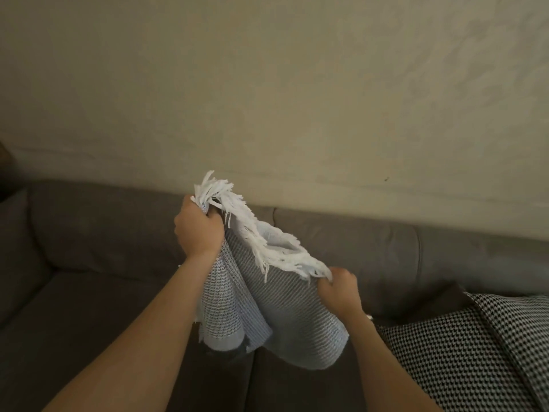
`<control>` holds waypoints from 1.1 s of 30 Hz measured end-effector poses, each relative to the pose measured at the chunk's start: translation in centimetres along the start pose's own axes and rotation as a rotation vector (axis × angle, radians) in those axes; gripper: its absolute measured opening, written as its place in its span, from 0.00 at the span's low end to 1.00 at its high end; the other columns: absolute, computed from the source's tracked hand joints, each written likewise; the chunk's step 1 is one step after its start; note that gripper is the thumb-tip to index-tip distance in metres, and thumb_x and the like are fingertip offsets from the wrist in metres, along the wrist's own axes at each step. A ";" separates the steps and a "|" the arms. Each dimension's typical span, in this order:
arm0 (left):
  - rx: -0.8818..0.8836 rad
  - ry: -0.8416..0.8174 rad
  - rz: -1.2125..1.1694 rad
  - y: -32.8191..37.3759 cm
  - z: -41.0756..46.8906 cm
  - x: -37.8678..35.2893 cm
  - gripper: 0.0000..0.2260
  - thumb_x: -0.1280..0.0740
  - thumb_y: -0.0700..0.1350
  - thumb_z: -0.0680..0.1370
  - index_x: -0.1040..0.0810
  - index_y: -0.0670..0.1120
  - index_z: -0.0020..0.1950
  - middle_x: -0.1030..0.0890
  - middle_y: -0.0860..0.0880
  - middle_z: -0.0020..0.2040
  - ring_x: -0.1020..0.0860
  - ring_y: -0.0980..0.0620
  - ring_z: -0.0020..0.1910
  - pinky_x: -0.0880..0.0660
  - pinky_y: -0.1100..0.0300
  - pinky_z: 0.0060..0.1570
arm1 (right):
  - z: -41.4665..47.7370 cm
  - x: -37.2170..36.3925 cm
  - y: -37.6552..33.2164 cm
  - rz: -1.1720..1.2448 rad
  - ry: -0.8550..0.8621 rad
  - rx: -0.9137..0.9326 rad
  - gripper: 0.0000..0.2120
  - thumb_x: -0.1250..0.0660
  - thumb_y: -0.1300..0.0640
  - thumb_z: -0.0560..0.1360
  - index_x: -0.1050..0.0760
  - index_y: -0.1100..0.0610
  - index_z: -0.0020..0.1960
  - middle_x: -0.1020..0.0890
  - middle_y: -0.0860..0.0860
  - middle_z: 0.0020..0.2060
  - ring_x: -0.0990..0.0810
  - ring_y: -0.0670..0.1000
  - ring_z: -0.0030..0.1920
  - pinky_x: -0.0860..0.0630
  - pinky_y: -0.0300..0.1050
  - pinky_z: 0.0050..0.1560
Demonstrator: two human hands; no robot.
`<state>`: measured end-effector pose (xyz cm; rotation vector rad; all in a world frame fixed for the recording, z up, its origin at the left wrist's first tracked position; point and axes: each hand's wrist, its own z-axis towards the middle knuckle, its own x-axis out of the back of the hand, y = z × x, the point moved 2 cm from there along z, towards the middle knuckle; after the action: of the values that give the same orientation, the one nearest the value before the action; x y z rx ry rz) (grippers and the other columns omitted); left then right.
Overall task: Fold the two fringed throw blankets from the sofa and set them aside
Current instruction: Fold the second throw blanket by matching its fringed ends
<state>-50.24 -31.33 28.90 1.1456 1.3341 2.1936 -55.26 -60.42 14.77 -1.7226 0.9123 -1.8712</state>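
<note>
Hands both up, both busy. Left hand (197, 227) is clenched round one corner of the grey-blue blanket (285, 316), fingers curled into the cloth, a tuft of white fringe (258, 242) sticking up out of the fist. Right hand (341, 288) sits lower and further right, fingers curled over the other end of the same fringed edge, pinching it. Left is the higher of the two, so the edge slopes down from left to right.

Fringe runs along that top edge between the two fists, sagging a bit in the middle. Rest of the blanket hangs down below the hands in loose vertical folds, doubled over on itself; waffle-type weave, paler band along the bottom hem. It's in the air, in front of the sofa back. Can't tell whether the low end touches the seat.

Both forearms bare, reaching in from the bottom of the view.

Second blanket (463, 352), black-and-white houndstooth, lies on the sofa at the right, spread and rumpled, just beside the right forearm. Something dark shows at its upper edge, can't tell what.

Sofa (98, 292) is grey-brown, with seams between cushions visible on back and seat. Plain beige wall (267, 84) behind it.
</note>
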 end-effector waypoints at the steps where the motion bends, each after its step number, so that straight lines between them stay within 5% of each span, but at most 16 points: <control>1: -0.003 -0.001 0.009 -0.2 0.1 0.0 0.10 0.30 0.45 0.82 0.21 0.40 0.58 0.16 0.38 0.56 0.21 0.33 0.59 0.24 0.45 0.55 | 0.1 0.4 -0.5 0.091 0.058 -0.016 0.19 0.38 0.60 0.76 0.38 0.53 0.28 0.32 0.45 0.23 0.34 0.47 0.27 0.37 0.45 0.32; 6: 0.007 -0.030 0.031 -1.4 -0.1 -0.2 0.09 0.30 0.46 0.81 0.19 0.42 0.57 0.15 0.40 0.54 0.20 0.35 0.57 0.26 0.48 0.51 | 1.4 2.1 -3.1 0.336 0.056 -0.056 0.17 0.32 0.48 0.75 0.29 0.56 0.33 0.27 0.45 0.27 0.31 0.45 0.29 0.32 0.46 0.33; 10: 0.014 -0.032 0.034 -2.0 -0.4 -0.5 0.08 0.30 0.43 0.81 0.18 0.42 0.57 0.15 0.40 0.53 0.19 0.34 0.56 0.27 0.50 0.49 | 3.1 3.2 -4.0 -0.007 -0.150 0.115 0.06 0.31 0.47 0.78 0.20 0.49 0.46 0.17 0.43 0.39 0.19 0.44 0.39 0.23 0.42 0.40; 12: 0.045 -0.004 0.028 -2.2 -0.4 -0.5 0.09 0.30 0.43 0.81 0.18 0.41 0.59 0.15 0.40 0.55 0.20 0.33 0.58 0.27 0.49 0.51 | 3.9 3.4 -2.8 -0.261 -0.193 0.119 0.13 0.37 0.41 0.78 0.22 0.47 0.56 0.16 0.45 0.47 0.16 0.52 0.47 0.20 0.50 0.47; 15: 0.075 0.028 -0.026 -1.9 -0.5 -0.4 0.11 0.30 0.44 0.81 0.18 0.42 0.62 0.15 0.39 0.58 0.19 0.34 0.60 0.24 0.45 0.57 | 4.0 3.5 -0.7 -0.357 -0.162 0.006 0.24 0.40 0.35 0.72 0.26 0.46 0.63 0.17 0.46 0.50 0.16 0.56 0.48 0.19 0.54 0.44; 21: -0.115 -0.051 -0.177 -0.1 -1.0 -0.9 0.08 0.30 0.38 0.79 0.17 0.41 0.58 0.14 0.43 0.51 0.17 0.38 0.54 0.22 0.50 0.52 | 2.7 3.1 0.4 -0.327 -0.250 -0.021 0.05 0.32 0.59 0.72 0.23 0.60 0.39 0.22 0.51 0.32 0.21 0.55 0.35 0.27 0.47 0.33; 23: -0.224 -0.095 -0.186 0.6 -1.0 -1.1 0.07 0.30 0.36 0.78 0.17 0.41 0.55 0.16 0.50 0.46 0.16 0.42 0.51 0.22 0.53 0.48 | 2.2 2.3 1.0 -0.286 -0.323 0.012 0.06 0.33 0.60 0.71 0.26 0.55 0.36 0.23 0.48 0.31 0.23 0.50 0.34 0.26 0.49 0.35; 26: -0.352 -0.126 -0.223 2.1 -1.1 -0.9 0.08 0.32 0.36 0.78 0.16 0.42 0.55 0.18 0.57 0.43 0.16 0.50 0.48 0.24 0.60 0.44 | 0.9 0.7 0.9 -0.094 -0.422 0.052 0.01 0.31 0.64 0.70 0.22 0.60 0.40 0.20 0.50 0.33 0.24 0.43 0.34 0.21 0.56 0.44; 30: -0.450 -0.150 -0.302 3.4 -0.8 -0.7 0.06 0.33 0.41 0.77 0.18 0.43 0.51 0.16 0.50 0.43 0.17 0.51 0.45 0.22 0.58 0.44 | 0.2 -1.7 0.5 0.125 -0.426 0.039 0.21 0.17 0.51 0.65 0.20 0.55 0.53 0.13 0.49 0.46 0.13 0.45 0.48 0.16 0.53 0.56; 33: -0.504 -0.162 -0.310 4.0 -0.7 -0.5 0.05 0.33 0.36 0.77 0.21 0.45 0.47 0.17 0.51 0.41 0.20 0.55 0.41 0.24 0.61 0.41 | 0.0 -2.8 -1.7 0.163 -0.451 0.036 0.34 0.15 0.40 0.62 0.22 0.55 0.60 0.15 0.49 0.50 0.14 0.49 0.51 0.18 0.49 0.55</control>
<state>-49.94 -34.07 31.96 0.8356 0.7639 1.9952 -54.74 -57.26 14.08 -1.8764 0.8012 -1.3097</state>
